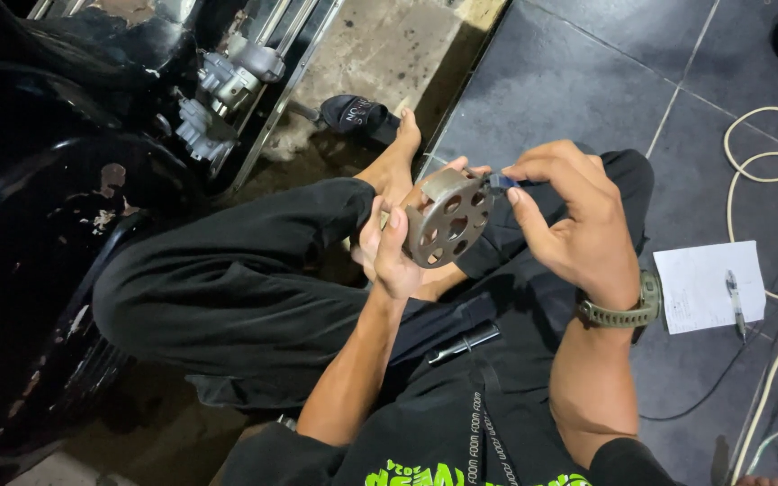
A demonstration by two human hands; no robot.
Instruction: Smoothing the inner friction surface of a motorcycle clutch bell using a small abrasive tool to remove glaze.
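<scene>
My left hand [391, 250] grips a round grey metal part [447, 219] with several round holes in its face, held up over my crossed legs in black trousers. My right hand [572, 216], with an olive watch at the wrist, pinches a small dark blue piece [500, 182] against the part's upper right rim. The far side of the metal part is hidden by my left fingers.
A black motorcycle body [38, 225] with exposed engine parts [227, 81] fills the left. A black sandal [357, 114] lies by my bare foot. On the dark tiled floor at the right lie a white paper [700, 292] with a pen [736, 301] and cream cables [767, 162].
</scene>
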